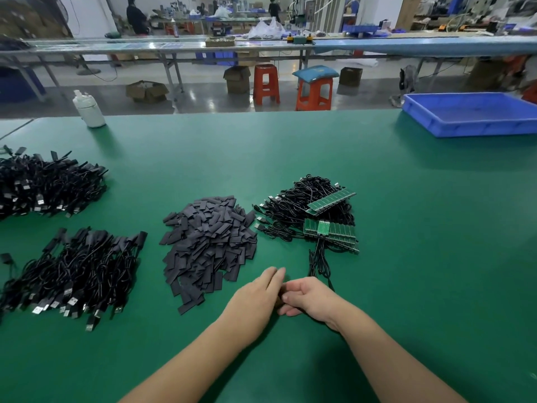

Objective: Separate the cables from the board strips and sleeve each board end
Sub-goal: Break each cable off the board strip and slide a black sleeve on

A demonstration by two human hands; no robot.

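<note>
Stretching green beneath both forearms, the tabletop [406, 228] fronts a workshop. Right hand [308, 298] curls round a black cable [318, 257] running ahead to board strips [331, 231]; left hand [255, 298] lies flat, fingers straight, touching it, sleeves [206, 242] just left.

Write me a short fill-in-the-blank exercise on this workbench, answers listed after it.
1. The pile of flat dark sleeves lies to the ____ of the green board strips.
2. The tray at the far right corner is ____ in colour.
3. The white bottle stands on the ____ mat.
4. Both hands, left and right, meet over a black ____.

Missing words: left; blue; green; cable
</note>
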